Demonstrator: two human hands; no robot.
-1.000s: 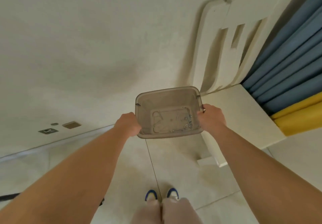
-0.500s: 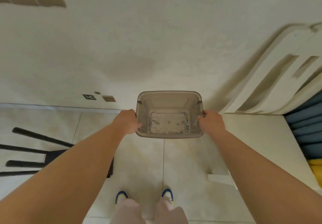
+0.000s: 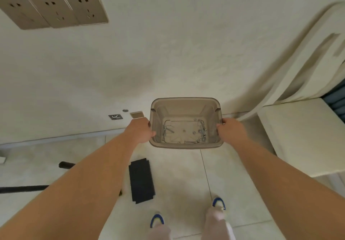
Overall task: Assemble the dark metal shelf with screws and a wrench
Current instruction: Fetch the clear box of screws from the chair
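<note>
I hold a translucent grey plastic bin out in front of me above the floor. My left hand grips its left rim and my right hand grips its right rim. Inside the bin lie several silver screws and small metal parts, scattered along the bottom edges. On the tiled floor below, a dark metal shelf panel lies flat, and dark metal bars stretch out at the left, partly hidden by my left forearm.
A white chair stands at the right against the wall. Three beige wall sockets sit at the upper left. Small floor-level plates are on the wall near the skirting. My feet in blue-tipped shoes stand on the tiles.
My view has swung left and up: the chair slid to the right edge, the wall sockets and the dark shelf panel came into view. Both hands keep holding the bin.
</note>
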